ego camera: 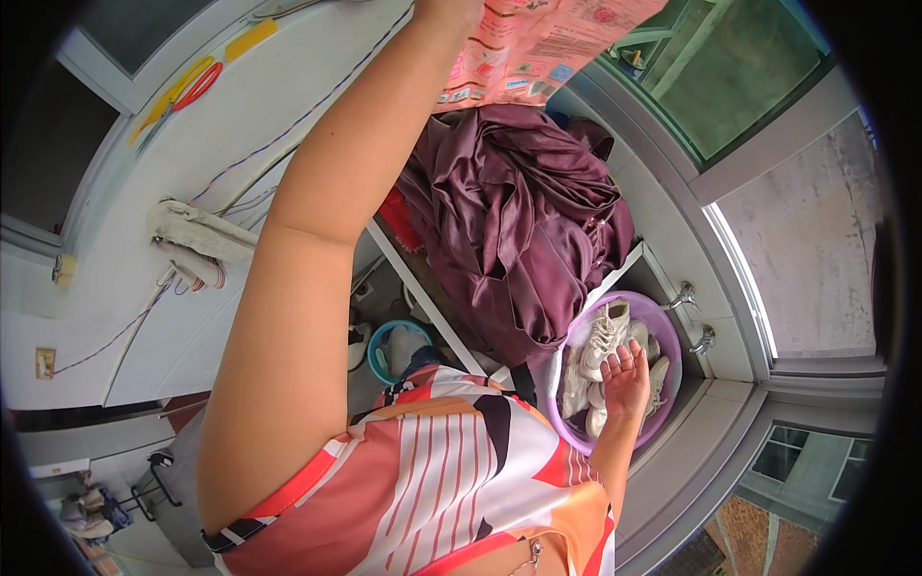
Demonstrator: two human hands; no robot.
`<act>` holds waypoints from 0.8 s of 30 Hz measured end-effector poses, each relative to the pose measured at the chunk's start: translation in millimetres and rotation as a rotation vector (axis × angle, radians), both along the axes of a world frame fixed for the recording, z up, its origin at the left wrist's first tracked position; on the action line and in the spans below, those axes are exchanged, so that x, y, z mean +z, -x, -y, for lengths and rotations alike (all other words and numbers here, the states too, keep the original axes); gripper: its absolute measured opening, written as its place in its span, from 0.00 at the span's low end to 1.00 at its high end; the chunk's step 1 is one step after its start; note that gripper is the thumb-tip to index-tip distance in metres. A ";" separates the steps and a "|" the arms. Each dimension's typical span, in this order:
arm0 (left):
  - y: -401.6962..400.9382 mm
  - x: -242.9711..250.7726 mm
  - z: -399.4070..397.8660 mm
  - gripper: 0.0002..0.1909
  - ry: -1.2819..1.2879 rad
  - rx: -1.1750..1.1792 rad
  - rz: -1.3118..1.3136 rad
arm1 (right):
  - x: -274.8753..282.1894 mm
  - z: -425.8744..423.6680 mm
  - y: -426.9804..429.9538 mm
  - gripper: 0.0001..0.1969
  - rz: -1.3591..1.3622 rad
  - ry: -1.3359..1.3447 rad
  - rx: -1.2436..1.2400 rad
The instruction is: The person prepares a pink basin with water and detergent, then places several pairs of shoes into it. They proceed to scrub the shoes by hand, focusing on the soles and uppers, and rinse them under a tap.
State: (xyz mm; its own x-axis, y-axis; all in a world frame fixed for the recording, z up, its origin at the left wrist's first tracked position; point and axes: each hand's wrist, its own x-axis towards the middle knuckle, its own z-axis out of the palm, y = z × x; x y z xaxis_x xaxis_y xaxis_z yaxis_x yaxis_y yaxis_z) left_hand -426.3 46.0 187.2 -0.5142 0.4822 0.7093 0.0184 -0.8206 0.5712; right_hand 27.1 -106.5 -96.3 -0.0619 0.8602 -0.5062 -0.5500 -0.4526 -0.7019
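My left arm stretches up to the top edge of the picture, where only the base of my left hand (455,10) shows and the fingers are cut off. Beside it is a pink printed plastic bag (497,61), its top out of view. Below the bag lies a heap of dark purple satin fabric (504,216). My right hand (625,380) holds nothing, palm up and fingers slightly curled, above a purple plastic basin (673,338). Several white lace-up shoes (605,335) sit in the basin, partly hidden by the hand.
Two wall taps (684,295) reach toward the basin. Scissors with red and yellow handles (198,86) lie along the left ledge. Cloth gloves (205,230) hang by a twisted cord (266,140). A turquoise basin (374,353) stands on the floor. Window frames (670,151) border the right.
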 end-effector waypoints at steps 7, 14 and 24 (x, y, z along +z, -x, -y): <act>160.0 -168.6 -39.4 0.13 0.301 0.443 0.098 | -34.9 48.9 -23.0 0.16 0.112 0.169 -0.236; 274.7 -283.5 3.2 0.18 0.680 0.630 0.225 | -31.8 47.2 -32.2 0.14 0.283 0.266 -0.271; 201.9 -292.1 92.9 0.25 0.882 0.372 0.177 | -6.4 -81.3 -114.2 0.13 0.763 -0.007 -0.220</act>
State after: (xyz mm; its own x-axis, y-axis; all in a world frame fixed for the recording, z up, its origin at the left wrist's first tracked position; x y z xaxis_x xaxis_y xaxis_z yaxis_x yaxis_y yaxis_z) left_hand -628.2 -46.9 -104.9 -0.8057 0.5883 0.0691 0.0448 -0.0557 0.9974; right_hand 141.4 -25.2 -102.7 0.4713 0.8159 -0.3348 0.0079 -0.3835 -0.9235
